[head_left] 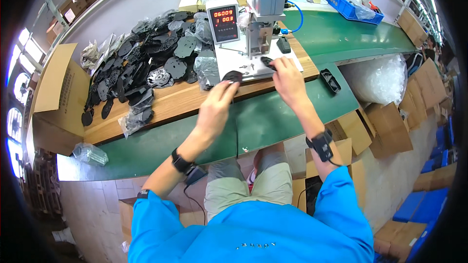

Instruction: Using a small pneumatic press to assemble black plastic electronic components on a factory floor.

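Note:
My left hand (214,109) is closed on a black oval plastic part (233,76) at the front left corner of a white base plate (226,60). My right hand (290,82) pinches another small black part (267,62) just in front of the press head. The pneumatic press (261,31) stands on the plate, with a digital counter box (224,21) at its left. A few small metal pieces (247,66) lie on the plate between my hands.
A heap of black plastic parts (146,53), some bagged, covers the wooden board (183,100) at left, beside an open cardboard box (61,92). A black tray-like part (330,81) lies right on the green bench (312,102). A blue crate (348,5) stands at the back right.

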A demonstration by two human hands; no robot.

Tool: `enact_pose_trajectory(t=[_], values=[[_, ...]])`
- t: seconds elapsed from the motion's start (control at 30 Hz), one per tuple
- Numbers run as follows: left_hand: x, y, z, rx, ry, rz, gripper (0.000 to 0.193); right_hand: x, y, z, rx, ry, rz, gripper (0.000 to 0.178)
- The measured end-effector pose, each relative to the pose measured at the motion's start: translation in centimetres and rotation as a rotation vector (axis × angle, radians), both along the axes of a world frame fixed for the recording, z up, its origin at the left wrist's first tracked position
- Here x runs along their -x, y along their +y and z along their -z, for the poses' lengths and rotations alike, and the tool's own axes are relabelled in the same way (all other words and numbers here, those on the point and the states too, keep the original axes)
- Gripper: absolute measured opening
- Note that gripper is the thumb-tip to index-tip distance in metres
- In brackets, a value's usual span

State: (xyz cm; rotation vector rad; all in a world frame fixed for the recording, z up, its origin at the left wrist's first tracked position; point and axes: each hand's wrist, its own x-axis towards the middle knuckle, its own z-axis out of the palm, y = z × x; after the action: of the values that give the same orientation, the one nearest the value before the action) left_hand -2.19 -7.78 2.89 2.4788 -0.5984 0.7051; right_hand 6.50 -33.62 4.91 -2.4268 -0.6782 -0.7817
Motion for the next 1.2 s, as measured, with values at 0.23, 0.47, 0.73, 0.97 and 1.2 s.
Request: enact_pose_trajectory(t=[0.23, 0.47, 0.73, 0.97, 1.2], values=[[-7.7, -8.8, 2.1, -0.362, -0.202, -0.022, 0.059, 15.3, -7.6, 3.2, -0.312, 0.066, 0.266, 0.033], [-7.9, -11.2, 2.0, -0.543, -0.115, -0.073, 0.056, 29.6, -18.1, 19.7, -0.297, 0.329, 0.811, 0.023], [-8.1, -10.6, 1.7, -0.538, -0.11, -0.081, 0.056, 39.4, -24.5, 38.8, -0.267, 0.935, 1.167, 0.034], [-7.9, -10.5, 1.3, -0.577, -0.163, -0.045, 0.054, 28.2, -19.2, 31.0, -0.104, 0.469, 1.079, 0.049], [-8.6, -9.7, 1.7, -0.468, -0.234, -0.068, 0.061, 11.6, -4.0, 3.4, -0.197, 0.048, 0.213, 0.063]])
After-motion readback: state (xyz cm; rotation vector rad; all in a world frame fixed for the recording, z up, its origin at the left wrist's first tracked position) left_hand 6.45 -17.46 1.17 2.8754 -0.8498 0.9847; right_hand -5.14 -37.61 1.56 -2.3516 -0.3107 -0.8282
